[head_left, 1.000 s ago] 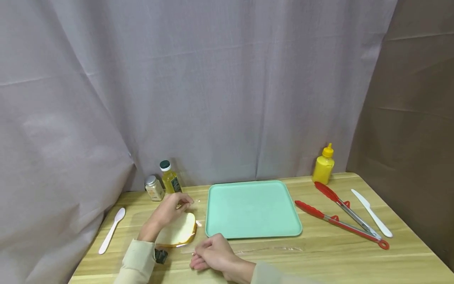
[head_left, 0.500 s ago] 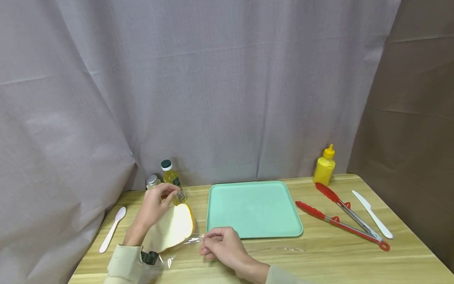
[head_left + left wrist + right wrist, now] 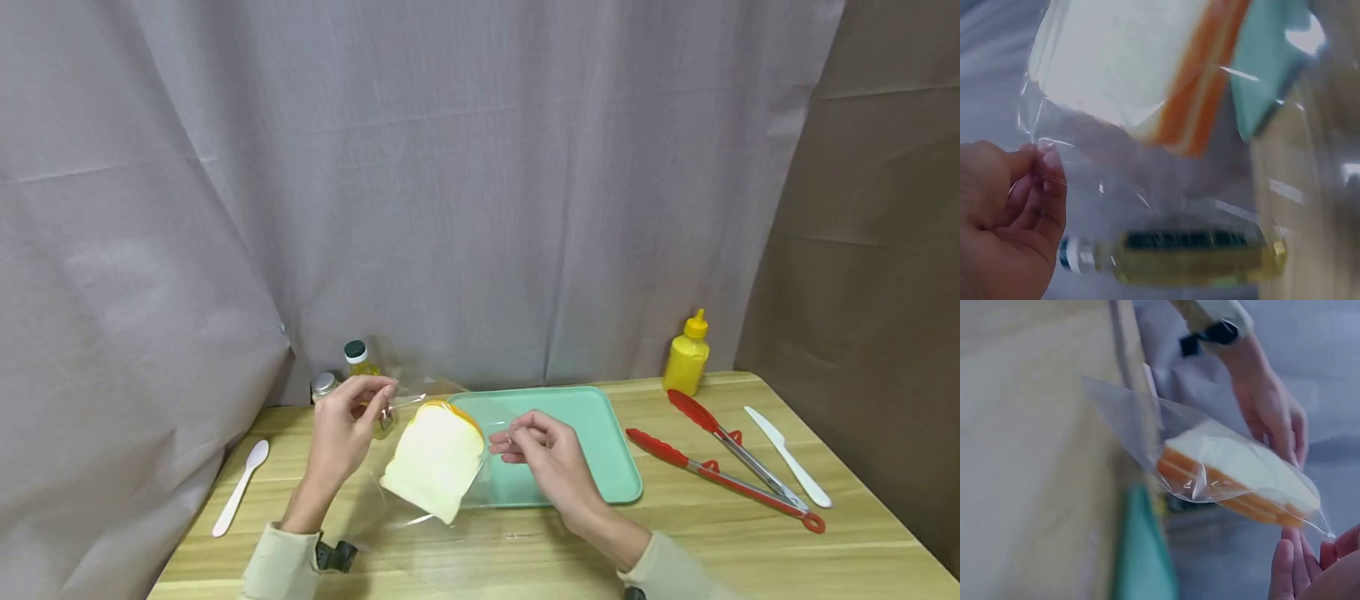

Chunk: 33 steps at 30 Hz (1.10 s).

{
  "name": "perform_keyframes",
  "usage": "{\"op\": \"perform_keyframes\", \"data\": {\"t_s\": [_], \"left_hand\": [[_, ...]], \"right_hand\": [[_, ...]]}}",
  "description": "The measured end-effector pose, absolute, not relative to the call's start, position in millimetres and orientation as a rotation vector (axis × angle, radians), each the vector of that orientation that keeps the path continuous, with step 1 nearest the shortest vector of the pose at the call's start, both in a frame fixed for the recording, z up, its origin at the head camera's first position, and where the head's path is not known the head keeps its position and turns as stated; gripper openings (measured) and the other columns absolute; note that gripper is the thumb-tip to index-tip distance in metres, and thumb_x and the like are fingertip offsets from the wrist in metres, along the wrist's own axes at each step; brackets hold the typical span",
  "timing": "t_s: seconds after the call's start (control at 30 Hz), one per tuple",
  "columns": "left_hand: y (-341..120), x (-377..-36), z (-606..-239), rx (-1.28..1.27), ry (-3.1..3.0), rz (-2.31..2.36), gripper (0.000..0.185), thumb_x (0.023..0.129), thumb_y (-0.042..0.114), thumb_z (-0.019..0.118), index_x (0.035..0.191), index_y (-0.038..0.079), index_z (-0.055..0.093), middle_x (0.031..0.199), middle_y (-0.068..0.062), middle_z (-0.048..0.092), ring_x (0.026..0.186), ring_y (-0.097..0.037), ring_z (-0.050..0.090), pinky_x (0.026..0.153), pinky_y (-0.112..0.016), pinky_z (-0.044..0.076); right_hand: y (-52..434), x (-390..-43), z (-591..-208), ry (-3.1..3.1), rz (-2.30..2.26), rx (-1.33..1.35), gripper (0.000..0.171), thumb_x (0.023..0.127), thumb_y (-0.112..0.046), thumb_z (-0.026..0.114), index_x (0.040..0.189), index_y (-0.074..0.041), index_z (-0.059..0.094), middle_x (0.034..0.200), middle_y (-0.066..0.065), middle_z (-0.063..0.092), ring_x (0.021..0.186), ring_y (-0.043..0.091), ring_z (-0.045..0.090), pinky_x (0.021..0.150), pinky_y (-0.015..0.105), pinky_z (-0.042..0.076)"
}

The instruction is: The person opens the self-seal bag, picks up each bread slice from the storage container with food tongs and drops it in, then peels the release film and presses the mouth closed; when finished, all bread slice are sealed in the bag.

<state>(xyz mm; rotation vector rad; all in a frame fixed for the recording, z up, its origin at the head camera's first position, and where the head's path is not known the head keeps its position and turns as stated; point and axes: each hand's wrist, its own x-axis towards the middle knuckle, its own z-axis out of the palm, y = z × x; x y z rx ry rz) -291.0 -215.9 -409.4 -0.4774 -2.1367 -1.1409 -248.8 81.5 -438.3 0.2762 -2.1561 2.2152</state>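
Sliced white bread with an orange-brown crust (image 3: 435,458) hangs tilted in clear plastic film (image 3: 1116,412), raised above the table. My left hand (image 3: 341,429) pinches the film between thumb and fingertips, left of the bread. On the other side, my right hand (image 3: 555,462) pinches another part of the film, its other fingers loosely extended. The right wrist view shows at least two slices stacked inside the film, which droops to a point. I cannot tell whether the film is a bag or a loose sheet.
Behind the bread lies a mint-green tray (image 3: 600,450). An oil bottle (image 3: 357,354) and a shaker jar (image 3: 324,385) stand behind my left hand. At left is a white spoon (image 3: 242,492). Red tongs (image 3: 738,462), a white knife (image 3: 787,454) and a yellow squeeze bottle (image 3: 686,358) are at right.
The bread has risen off the table in the film and shifted right, in front of the tray. My right hand has moved right and up; my left hand has also risen.
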Motion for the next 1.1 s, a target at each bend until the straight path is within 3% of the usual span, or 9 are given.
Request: {"op": "perform_keyframes", "data": {"t_s": [0.2, 0.37, 0.53, 0.63, 0.77, 1.1], "left_hand": [[-182, -280, -389, -0.567, -1.999, -1.337, 0.009, 0.103, 0.013, 0.075, 0.109, 0.010, 0.081, 0.090, -0.005, 0.077, 0.069, -0.021, 0.074, 0.058, -0.019, 0.060], [-155, -271, -367, -0.606, -1.882, -1.494, 0.012, 0.104, 0.013, 0.074, 0.113, 0.009, 0.080, 0.098, -0.010, 0.078, 0.078, -0.018, 0.078, 0.063, -0.024, 0.064], [-131, -265, -351, -0.633, -1.838, -1.574, 0.012, 0.103, 0.015, 0.076, 0.113, 0.013, 0.081, 0.105, -0.006, 0.083, 0.090, -0.017, 0.081, 0.069, -0.019, 0.062], [-120, -265, -344, -0.670, -1.807, -1.648, 0.012, 0.104, 0.015, 0.075, 0.114, 0.012, 0.081, 0.108, -0.007, 0.084, 0.097, -0.016, 0.082, 0.078, -0.022, 0.065], [-112, -264, -338, -0.663, -1.685, -1.764, 0.013, 0.103, 0.009, 0.075, 0.114, 0.005, 0.080, 0.108, -0.015, 0.084, 0.100, -0.023, 0.083, 0.092, -0.036, 0.068], [-110, -267, -336, -0.655, -1.664, -1.839, 0.015, 0.102, 0.012, 0.077, 0.114, 0.004, 0.080, 0.107, -0.015, 0.084, 0.098, -0.029, 0.083, 0.091, -0.041, 0.068]], "right_hand": [[127, -249, -397, -2.114, 1.923, 0.478, 0.016, 0.111, -0.013, 0.062, 0.107, 0.000, 0.069, 0.103, 0.016, 0.083, 0.092, 0.023, 0.081, 0.084, 0.034, 0.069], [159, -250, -362, -2.064, 1.719, 0.632, 0.012, 0.110, -0.010, 0.063, 0.107, -0.001, 0.070, 0.104, 0.011, 0.082, 0.093, 0.019, 0.078, 0.082, 0.030, 0.068], [180, -254, -338, -2.081, 1.546, 0.665, 0.009, 0.109, -0.011, 0.065, 0.110, -0.006, 0.073, 0.109, 0.002, 0.082, 0.087, 0.013, 0.073, 0.082, 0.020, 0.064], [188, -257, -329, -2.069, 1.460, 0.657, 0.008, 0.108, -0.010, 0.067, 0.111, -0.008, 0.074, 0.109, -0.001, 0.082, 0.086, 0.011, 0.072, 0.080, 0.017, 0.062], [196, -262, -324, -2.022, 1.399, 0.585, 0.009, 0.106, -0.010, 0.070, 0.112, -0.007, 0.076, 0.106, -0.003, 0.081, 0.090, 0.013, 0.075, 0.082, 0.016, 0.063], [203, -269, -329, -1.952, 1.484, 0.587, 0.013, 0.106, -0.007, 0.069, 0.115, 0.000, 0.075, 0.100, 0.000, 0.083, 0.090, 0.012, 0.079, 0.088, 0.018, 0.065]]}}
